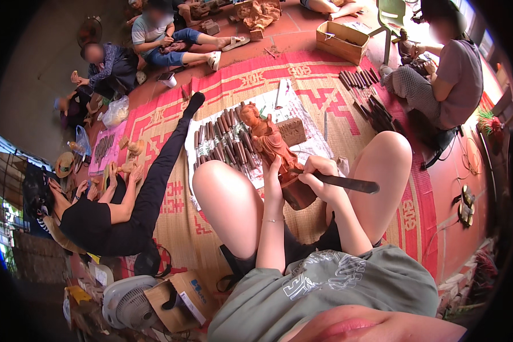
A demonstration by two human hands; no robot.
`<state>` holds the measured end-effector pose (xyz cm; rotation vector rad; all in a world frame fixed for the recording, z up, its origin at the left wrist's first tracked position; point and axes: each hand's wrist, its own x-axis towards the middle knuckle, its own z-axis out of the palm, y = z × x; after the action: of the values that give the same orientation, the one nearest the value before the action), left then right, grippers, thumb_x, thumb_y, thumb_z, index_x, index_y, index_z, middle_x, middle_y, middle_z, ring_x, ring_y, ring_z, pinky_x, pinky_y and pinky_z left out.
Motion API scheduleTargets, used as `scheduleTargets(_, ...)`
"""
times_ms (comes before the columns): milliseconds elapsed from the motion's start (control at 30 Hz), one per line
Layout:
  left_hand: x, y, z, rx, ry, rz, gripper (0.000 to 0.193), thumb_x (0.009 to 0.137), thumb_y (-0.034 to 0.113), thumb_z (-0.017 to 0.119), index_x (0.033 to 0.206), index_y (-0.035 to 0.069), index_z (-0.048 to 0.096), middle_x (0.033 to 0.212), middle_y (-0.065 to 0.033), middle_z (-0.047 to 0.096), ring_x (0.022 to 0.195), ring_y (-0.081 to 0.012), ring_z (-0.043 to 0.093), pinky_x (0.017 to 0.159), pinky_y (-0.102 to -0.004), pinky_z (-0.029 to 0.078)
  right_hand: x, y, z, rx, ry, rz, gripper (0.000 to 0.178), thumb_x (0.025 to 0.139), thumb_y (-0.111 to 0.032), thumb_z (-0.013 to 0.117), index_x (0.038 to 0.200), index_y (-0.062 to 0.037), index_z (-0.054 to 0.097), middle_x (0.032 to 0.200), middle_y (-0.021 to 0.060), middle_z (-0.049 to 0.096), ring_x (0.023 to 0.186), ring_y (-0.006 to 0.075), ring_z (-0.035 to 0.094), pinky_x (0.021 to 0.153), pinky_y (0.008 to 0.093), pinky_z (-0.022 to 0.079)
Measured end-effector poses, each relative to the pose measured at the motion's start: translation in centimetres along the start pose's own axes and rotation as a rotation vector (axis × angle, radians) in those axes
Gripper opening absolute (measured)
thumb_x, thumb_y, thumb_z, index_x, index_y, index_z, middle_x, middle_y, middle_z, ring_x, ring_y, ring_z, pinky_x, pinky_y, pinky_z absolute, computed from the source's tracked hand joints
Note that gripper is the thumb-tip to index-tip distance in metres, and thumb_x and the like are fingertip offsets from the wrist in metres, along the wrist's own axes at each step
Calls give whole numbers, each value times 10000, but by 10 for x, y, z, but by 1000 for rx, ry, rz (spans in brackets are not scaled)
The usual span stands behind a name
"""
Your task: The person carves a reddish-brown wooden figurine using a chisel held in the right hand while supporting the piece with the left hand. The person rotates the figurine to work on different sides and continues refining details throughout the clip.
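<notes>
A reddish-brown carved wooden statue [272,142] of a robed standing figure leans between my knees, its block-like base [298,194] low in my lap. My left hand [273,174] is closed round the statue's lower side. In my closed right hand [319,175] is a carving chisel [353,184]; its dark handle sticks out to the right, and its tip meets the statue near the base, where I cannot make out the edge. Just beyond lies a white cloth [316,147] with rows of dark-handled chisels [225,139] and a brown carved wooden block [290,131].
A red-and-tan mat [336,111] spreads under me. At the left a person in black [105,219] holds a pale wood carving [132,149]. Another person [459,80] sits at the right by more chisels [376,114]. A wooden crate [342,43] stands at the back; a fan [132,302] and cardboard box [182,299] sit near left.
</notes>
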<state>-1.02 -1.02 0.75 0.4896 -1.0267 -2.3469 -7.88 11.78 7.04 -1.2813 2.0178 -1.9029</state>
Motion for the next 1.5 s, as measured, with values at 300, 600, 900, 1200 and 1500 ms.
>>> scheduleTargets(300, -1, 1, 5, 71, 40, 118, 479, 939, 290, 518, 1334, 54, 384, 1215, -96, 547, 1054, -206, 583, 910, -346, 485, -3, -2, -4, -5, -35, 86, 186, 679, -56, 616, 631, 21, 453, 574, 129, 473, 545, 264, 483, 533, 357, 391)
scheduleTargets(600, -1, -1, -2, 10, -8, 78, 472, 942, 282, 520, 1333, 62, 376, 1212, -85, 543, 1046, -198, 583, 897, -349, 489, -2, -2, -4, 0, -30, 74, 200, 678, -41, 639, 632, 14, 453, 578, 113, 468, 537, 238, 464, 529, 341, 372)
scheduleTargets(900, 0, -3, -4, 36, 7, 125, 482, 935, 282, 535, 1338, 76, 371, 1190, -82, 547, 1039, -193, 586, 885, -342, 495, 0, -5, -8, -9, -55, 94, 189, 685, -29, 640, 635, 22, 465, 576, 108, 473, 548, 229, 476, 542, 328, 383)
scheduleTargets(1200, -4, 4, 1, -1, -55, 81, 629, 917, 221, 554, 1427, 8, 255, 1387, -94, 388, 1259, -195, 403, 1054, -338, 327, -1, -5, -9, 22, -26, 93, 180, 681, -48, 635, 632, 25, 478, 591, 106, 495, 564, 223, 498, 547, 326, 391)
scheduleTargets(1500, -6, 7, 4, 28, -37, 85, 623, 913, 242, 559, 1414, 5, 274, 1380, -97, 397, 1262, -196, 396, 1066, -337, 305, -2, -4, -14, 73, -80, 131, 204, 665, -64, 639, 625, 24, 459, 573, 106, 479, 553, 224, 483, 543, 331, 382)
